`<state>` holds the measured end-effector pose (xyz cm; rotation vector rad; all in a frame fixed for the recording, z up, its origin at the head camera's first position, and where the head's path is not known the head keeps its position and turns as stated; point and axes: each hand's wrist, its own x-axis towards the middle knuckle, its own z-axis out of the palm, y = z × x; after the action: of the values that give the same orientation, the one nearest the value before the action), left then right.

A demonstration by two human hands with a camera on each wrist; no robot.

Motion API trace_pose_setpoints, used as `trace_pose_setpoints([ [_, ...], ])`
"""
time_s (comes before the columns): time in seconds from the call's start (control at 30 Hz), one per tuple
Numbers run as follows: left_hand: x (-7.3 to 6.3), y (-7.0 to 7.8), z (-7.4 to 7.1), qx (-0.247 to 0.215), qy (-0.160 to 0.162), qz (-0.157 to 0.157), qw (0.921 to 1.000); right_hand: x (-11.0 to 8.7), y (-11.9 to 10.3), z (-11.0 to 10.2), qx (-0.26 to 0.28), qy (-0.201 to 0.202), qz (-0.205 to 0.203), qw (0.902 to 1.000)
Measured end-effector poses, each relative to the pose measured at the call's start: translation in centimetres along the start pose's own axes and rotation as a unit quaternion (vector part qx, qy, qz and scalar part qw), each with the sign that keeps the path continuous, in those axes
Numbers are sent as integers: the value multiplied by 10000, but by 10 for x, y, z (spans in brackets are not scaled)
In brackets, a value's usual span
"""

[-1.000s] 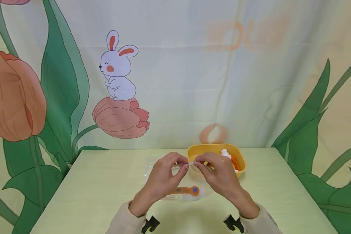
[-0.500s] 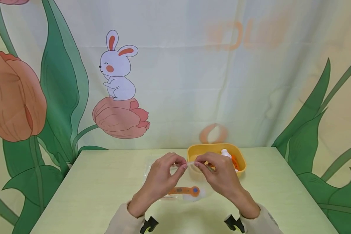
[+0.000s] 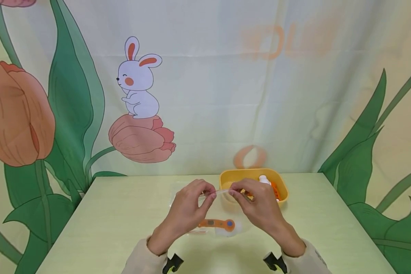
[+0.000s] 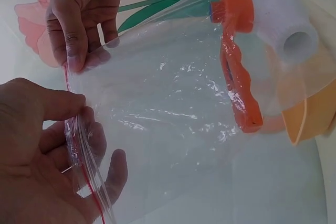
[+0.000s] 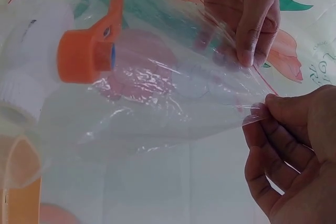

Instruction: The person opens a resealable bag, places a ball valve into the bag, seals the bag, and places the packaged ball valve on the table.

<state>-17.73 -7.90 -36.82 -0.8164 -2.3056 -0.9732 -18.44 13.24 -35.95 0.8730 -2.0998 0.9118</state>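
A clear zip bag [image 4: 168, 98] with a red line along its mouth hangs between my hands. Inside it lies a white plastic valve [image 4: 283, 24] with a long orange handle [image 4: 239, 72]. My left hand [image 3: 191, 205] pinches the zip edge between thumb and index finger, other fingers behind the film. A short way along the same edge, my right hand [image 3: 260, 203] pinches the bag's corner with thumb and index finger; its other fingers are loosely bent, as the right wrist view shows. From the head view, the bag is seen nearly edge-on and the valve's handle shows below the hands.
A yellow basket [image 3: 234, 173] stands at the back of the table [image 3: 123, 224], just behind my right hand. White and orange parts [image 3: 274, 188] lie in it. Another clear bag [image 3: 176, 188] lies flat behind my left hand. A printed curtain [image 3: 205, 95] hangs behind the table.
My left hand has slid slightly left along the zip edge, so more of it shows between the fingertips. The right hand has hardly moved and keeps its pinch.
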Motion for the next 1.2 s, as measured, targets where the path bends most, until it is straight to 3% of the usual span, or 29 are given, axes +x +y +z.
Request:
trace_pose_setpoints([
  [0.37,-2,-3,-3,21,75,-18,10000,0,-1,-3,-20,12,58,10000],
  [0.63,-2,-3,-3,159,39,143,9998,-1,-1,-2,16,59,12,10000],
  [1.0,-3,-5,-4,146,-34,-130,9998,-1,1,-7,-92,53,30,9999],
  [1.2,-3,-6,-3,103,-14,-43,9999,-2,3,-7,-68,92,47,9999],
])
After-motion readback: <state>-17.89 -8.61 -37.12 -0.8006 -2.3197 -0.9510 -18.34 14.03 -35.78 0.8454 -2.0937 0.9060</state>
